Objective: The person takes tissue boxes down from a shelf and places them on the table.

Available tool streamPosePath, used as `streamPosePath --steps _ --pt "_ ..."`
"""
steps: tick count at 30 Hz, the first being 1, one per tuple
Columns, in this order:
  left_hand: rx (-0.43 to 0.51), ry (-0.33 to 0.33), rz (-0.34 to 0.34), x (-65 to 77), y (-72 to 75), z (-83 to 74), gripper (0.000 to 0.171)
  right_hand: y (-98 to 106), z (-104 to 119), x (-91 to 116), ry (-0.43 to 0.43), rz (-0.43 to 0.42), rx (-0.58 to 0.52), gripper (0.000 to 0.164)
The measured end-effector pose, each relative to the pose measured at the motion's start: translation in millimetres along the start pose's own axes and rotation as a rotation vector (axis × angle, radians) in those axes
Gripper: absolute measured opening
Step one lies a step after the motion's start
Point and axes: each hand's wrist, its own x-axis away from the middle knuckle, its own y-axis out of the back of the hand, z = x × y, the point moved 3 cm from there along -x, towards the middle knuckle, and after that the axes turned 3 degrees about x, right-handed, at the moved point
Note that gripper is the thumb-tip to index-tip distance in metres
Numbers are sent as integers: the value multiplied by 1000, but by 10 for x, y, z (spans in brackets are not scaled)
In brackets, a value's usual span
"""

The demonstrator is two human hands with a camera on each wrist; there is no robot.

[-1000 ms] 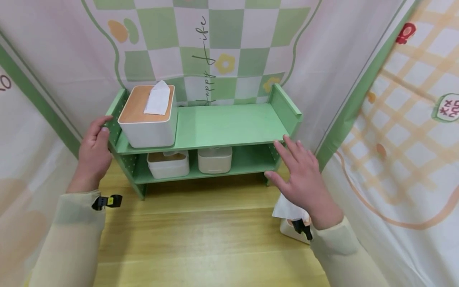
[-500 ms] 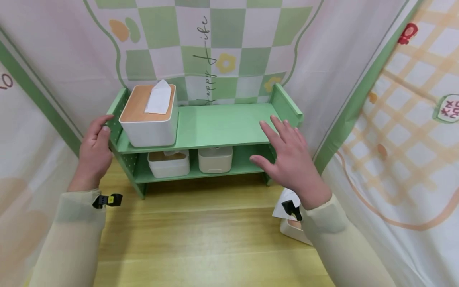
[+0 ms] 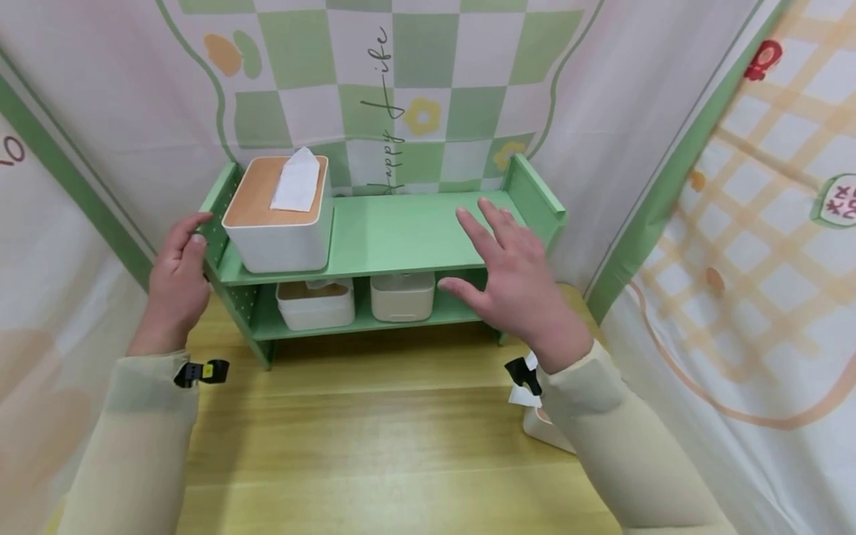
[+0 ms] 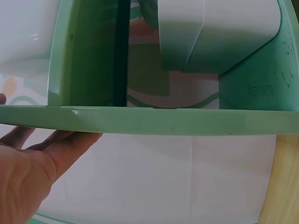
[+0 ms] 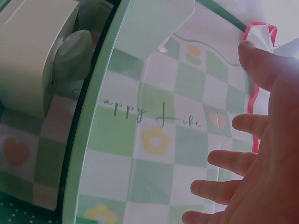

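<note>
Nearest, the right hand (image 3: 511,279) has its fingers spread, holding nothing; they appear to hover over the right part of the green rack (image 3: 401,227). Back toward the person from those fingers, a tissue box (image 3: 545,433) sits on the wooden tabletop (image 3: 361,446), partly hidden by the right sleeve (image 3: 602,416). In the head view the black wrist strap (image 3: 523,375) overlaps its raised tissue; a low sweep of the arm could snag it, though the real gap cannot be told.

The left hand (image 3: 175,286) has its fingers against the outer edge of the left side panel (image 3: 215,234); whether they pinch it cannot be told. A shove from there, with the right fingers bracing nothing, could skew the rack.

Just inside the left fingers, the large tissue box (image 3: 277,249) stands on the upper shelf. It loads that end, so a tilt would probably send it sliding toward the right fingers.

Lower, between both hands' fingers, a white box (image 3: 316,313) and a cream box (image 3: 403,301) stand apart on the lower shelf (image 3: 362,310); a jolt could knock them together. Beyond all the fingers, the checked curtain (image 3: 361,67) hangs close behind and might bunch if the rack were pushed back.
</note>
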Motion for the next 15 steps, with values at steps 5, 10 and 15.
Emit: streamPosePath --steps 5,10,15 --pt "-3 -6 0 -4 -17 -20 47 -8 101 -70 2 34 -8 90" --pt "-5 12 -3 -1 -15 -16 46 -10 226 -199 18 85 8 91" --pt "4 41 -2 2 -5 -2 47 -49 340 -350 61 84 10 91"
